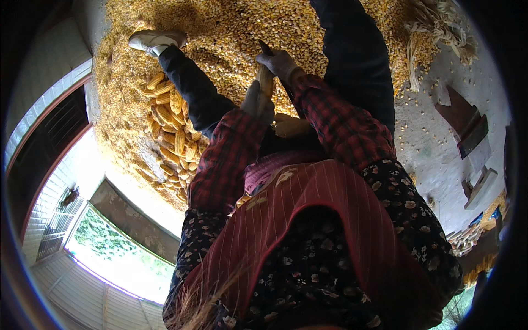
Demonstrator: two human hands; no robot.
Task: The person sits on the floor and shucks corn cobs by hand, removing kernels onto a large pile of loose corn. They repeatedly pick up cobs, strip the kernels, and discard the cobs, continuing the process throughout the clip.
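Observation:
My left hand [251,101], in a grey glove, is closed around the lower part of a long, pale brown piece [265,81] that looks like a corn cob. Just above it my right hand [280,64], also gloved, grips a dark, narrow tool [266,48] whose tip sticks out past the thumb. The tool's full shape is hidden by the hand. Both hands are between my spread legs, over a thick layer of loose corn kernels [247,24]. A wooden block [291,126] shows close to my lap, below the hands.
Whole corn cobs [175,123] are heaped beside my leg at the left. Dry husks [441,31] lie at the upper right. Dark, flat pieces [464,119] and a small wooden piece [482,187] rest on the concrete floor [429,144]. A doorway [119,251] opens at the lower left.

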